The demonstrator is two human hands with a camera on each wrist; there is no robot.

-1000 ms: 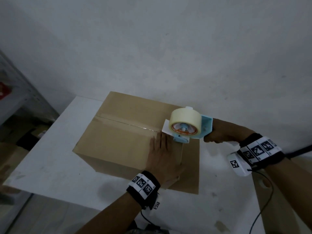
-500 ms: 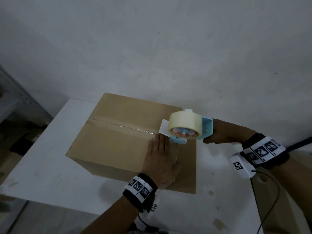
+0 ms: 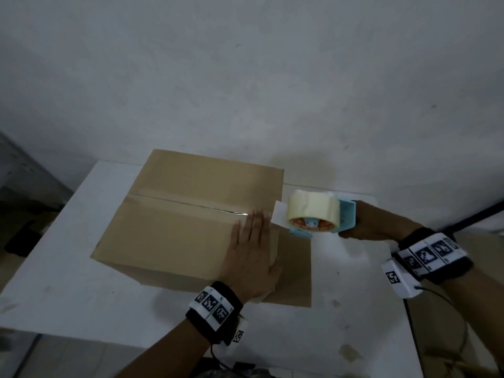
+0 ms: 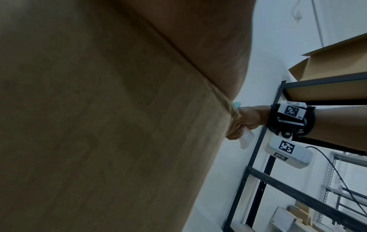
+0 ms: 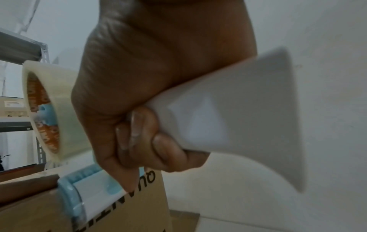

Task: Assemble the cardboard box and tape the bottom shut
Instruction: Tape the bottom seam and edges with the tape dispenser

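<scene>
The cardboard box (image 3: pixel 174 214) stands on the white desk (image 3: pixel 68 290), flaps closed on its upper face, against a pale wall (image 3: pixel 245 77). A strip of clear tape (image 3: pixel 174 203) runs along the centre seam from the far-left edge toward the right edge.

The left hand (image 3: pixel 249 257) lies flat on the upper face of the box near its right edge, fingers straight and together, fingertips just beside the seam. It holds nothing. In the left wrist view the box wall (image 4: pixel 99 125) fills most of the picture and the hand itself is not shown.

The right hand (image 3: pixel 368 227) is wrapped around the white handle (image 5: pixel 228 119) of the tape dispenser (image 3: pixel 346 216). In the right wrist view the fingers (image 5: pixel 139 130) curl fully round the handle. The dispenser has a light blue frame and carries a roll of clear tape (image 3: pixel 313 211) with an orange core. In the head view the dispenser is at the right edge of the box, with its white front plate (image 3: pixel 279 216) over the end of the seam. In the right wrist view the blue roller end (image 5: pixel 75 200) sits against the top edge of the box, above a side wall printed with dark letters (image 5: pixel 143 185).

A metal shelf rack (image 4: pixel 278 157) stands to the right, with further cardboard (image 4: pixel 327 66) on its upper level. A black cable (image 3: pixel 409 323) runs from the right wrist device.
</scene>
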